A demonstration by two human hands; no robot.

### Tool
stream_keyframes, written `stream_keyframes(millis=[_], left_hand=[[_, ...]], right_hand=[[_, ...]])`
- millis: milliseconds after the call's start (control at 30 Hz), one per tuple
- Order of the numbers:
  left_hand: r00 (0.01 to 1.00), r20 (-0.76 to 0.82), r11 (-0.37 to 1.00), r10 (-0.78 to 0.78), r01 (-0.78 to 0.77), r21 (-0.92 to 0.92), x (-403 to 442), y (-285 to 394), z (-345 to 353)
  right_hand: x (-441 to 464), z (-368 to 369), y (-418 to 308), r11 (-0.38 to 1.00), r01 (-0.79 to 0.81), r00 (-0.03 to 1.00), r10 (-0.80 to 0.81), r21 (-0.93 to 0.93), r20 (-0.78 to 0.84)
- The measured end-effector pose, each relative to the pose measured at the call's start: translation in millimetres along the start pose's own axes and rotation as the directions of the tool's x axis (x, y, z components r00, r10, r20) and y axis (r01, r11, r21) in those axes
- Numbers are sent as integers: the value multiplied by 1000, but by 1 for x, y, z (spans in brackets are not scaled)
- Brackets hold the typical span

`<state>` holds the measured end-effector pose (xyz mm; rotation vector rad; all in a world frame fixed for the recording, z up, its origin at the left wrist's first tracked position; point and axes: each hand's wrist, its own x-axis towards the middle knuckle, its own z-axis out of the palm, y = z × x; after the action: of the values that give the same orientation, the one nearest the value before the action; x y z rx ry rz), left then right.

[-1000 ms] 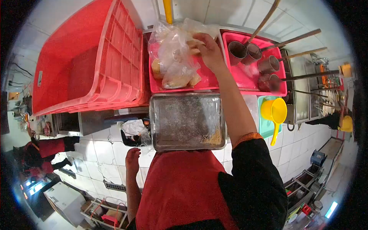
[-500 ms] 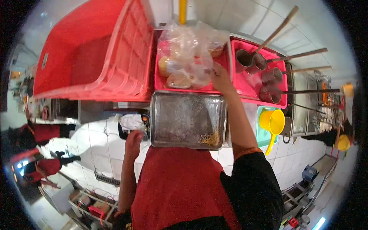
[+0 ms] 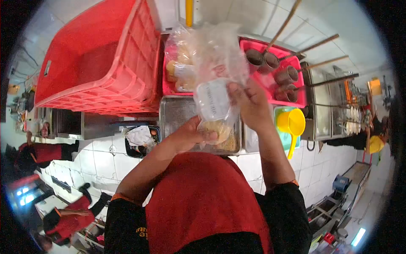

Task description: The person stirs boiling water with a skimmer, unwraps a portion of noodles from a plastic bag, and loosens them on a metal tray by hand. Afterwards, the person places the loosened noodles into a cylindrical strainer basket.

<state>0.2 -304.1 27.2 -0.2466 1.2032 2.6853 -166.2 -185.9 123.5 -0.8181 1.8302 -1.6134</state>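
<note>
A clear plastic bag point(image 3: 211, 99) with a white printed label and a pale yellow lump in its lower end hangs over the metal tray. My left hand point(image 3: 184, 137) is closed on the bag's lower end, thumb across the yellow lump. Higher up, my right hand point(image 3: 253, 106) pinches the bag's right side beside the label. Beneath it, the worn metal tray point(image 3: 175, 112) holds some loose yellow noodle strands point(image 3: 231, 144), partly hidden by the bag. Behind, more clear bags point(image 3: 179, 53) with yellowish contents lie in a pink tray point(image 3: 166, 88).
A large red crate point(image 3: 137, 72) stands at left. Long-handled strainer cups point(image 3: 287, 75) sit in another pink tray point(image 3: 301, 95) at right, handles jutting outward. Nearer are a yellow dipper point(image 3: 292, 120) on a green tray point(image 3: 280, 111) and a black bin point(image 3: 133, 150). Other people stand at both sides.
My right hand has brought one bag out of the pink tray toward me, over the metal tray. My left hand has come in from the left and taken hold of its lower end.
</note>
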Motion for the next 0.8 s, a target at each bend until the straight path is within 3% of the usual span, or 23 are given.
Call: stream_keyframes(millis=[33, 100, 133, 200, 233, 267, 300, 367, 433, 467, 533, 567, 633, 767, 800], left_hand=[[1000, 6, 1000, -20, 20, -7, 0, -7, 2], [972, -107, 936, -207, 165, -310, -6, -20, 1], [968, -114, 930, -224, 177, -322, -4, -35, -12], [914, -254, 947, -318, 317, -45, 2, -83, -59], [905, -254, 939, -340, 340, -46, -1, -100, -70], [900, -232, 930, -368, 358, -85, -2, -114, -80], [898, -208, 921, -389, 371, -119, 0, -125, -90], [885, -159, 896, -437, 415, -157, -2, -139, -100], [903, -220, 929, -370, 365, -63, -5, -145, -99], [900, -216, 925, -380, 375, -64, -6, -152, -102], [913, -208, 933, -351, 324, -155, -5, -168, -110], [911, -210, 932, -354, 326, -158, -5, -168, -112], [879, -194, 861, -435, 343, -375, -9, -168, -116], [886, -192, 872, -421, 338, -354, -8, -171, -126], [874, -231, 885, -428, 353, -304, -8, -170, -127]], right_hand=[[-13, -1, 21, 1000, -17, 1000, 17, 3, -14], [-47, 5, 71, 960, 160, 987, -151, -232, 54], [-64, 10, 98, 965, 141, 990, -132, -223, 55], [-99, 23, 154, 940, -137, 967, 195, -312, 164], [-110, 30, 188, 942, -155, 966, 208, -298, 155], [-117, 38, 221, 927, -313, 928, 345, -209, 141], [-116, 42, 228, 883, -454, 873, 467, -117, 141], [-120, 40, 231, 841, -532, 830, 541, -96, 137], [-121, 35, 231, 889, -399, 869, 444, -223, 217], [-126, 38, 248, 886, -408, 867, 451, -219, 211], [-135, 46, 293, 958, -285, 941, 284, -25, 183], [-131, 44, 286, 957, -289, 940, 288, -24, 184], [-122, 40, 251, 841, -258, 903, 385, -476, 191], [-116, 37, 233, 878, -173, 939, 284, -447, 194], [-113, 36, 232, 848, -141, 950, 262, -511, 173]])
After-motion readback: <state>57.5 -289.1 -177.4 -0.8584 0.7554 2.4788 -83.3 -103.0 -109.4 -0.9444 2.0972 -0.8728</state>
